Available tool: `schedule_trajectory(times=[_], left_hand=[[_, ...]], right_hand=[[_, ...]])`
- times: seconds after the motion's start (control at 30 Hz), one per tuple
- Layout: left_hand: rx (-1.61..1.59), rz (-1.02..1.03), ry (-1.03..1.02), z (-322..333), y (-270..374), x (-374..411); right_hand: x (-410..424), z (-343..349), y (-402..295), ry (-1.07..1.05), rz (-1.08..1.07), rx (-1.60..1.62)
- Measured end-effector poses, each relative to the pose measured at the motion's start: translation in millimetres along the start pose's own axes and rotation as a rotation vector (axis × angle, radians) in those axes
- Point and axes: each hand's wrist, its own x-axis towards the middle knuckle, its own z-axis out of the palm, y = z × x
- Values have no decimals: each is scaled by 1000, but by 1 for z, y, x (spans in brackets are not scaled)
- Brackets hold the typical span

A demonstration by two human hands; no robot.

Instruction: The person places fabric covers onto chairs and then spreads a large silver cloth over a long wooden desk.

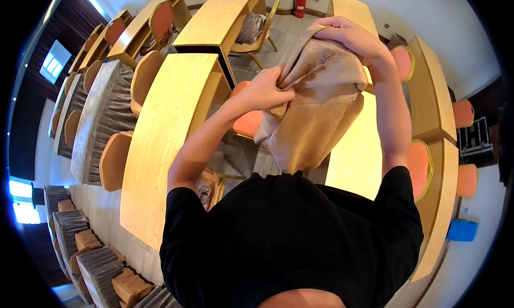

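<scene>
A beige-brown fabric cover (317, 119), perhaps a chair cover, hangs in loose folds before my chest. My left hand (269, 87) grips its edge on the left, thumb pressed against the cloth. Higher up and to the right, my right hand (341, 35) holds the upper edge, fingers curled over a fold. Between the hands the edge gapes slightly. Behind the cloth's lower left side is a chair with an orange seat (247, 123), partly hidden by the fabric and my left forearm.
Wooden desks stand at left (168, 135) and right (355, 155). A chair (249, 47) bears bundled grey cloth (252, 29). Grey-skirted tables (100, 119) fill the far left. A red fire extinguisher (300, 5) stands by the wall; a blue bin (461, 230) is at right.
</scene>
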Motion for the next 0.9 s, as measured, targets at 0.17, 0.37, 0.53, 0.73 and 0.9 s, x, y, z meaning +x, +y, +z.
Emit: schedule_trajectory(times=[0.17,0.37,0.53,0.73,0.9], left_hand=[[-153,49,144,-29,-15,-3],[-151,132,15,-54,27,25],[74,-89,-440,-62,44,15],[379,-177,-910,-100,26,-8],[899,-389,-832,-165,5,-9]], right_hand=[[-41,-20,15,-128,302,-412],[-67,17,97,-564,359,-64],[-80,30,97,-517,428,-342],[-74,35,104,-348,463,-844],[-89,37,123,-296,593,-796]])
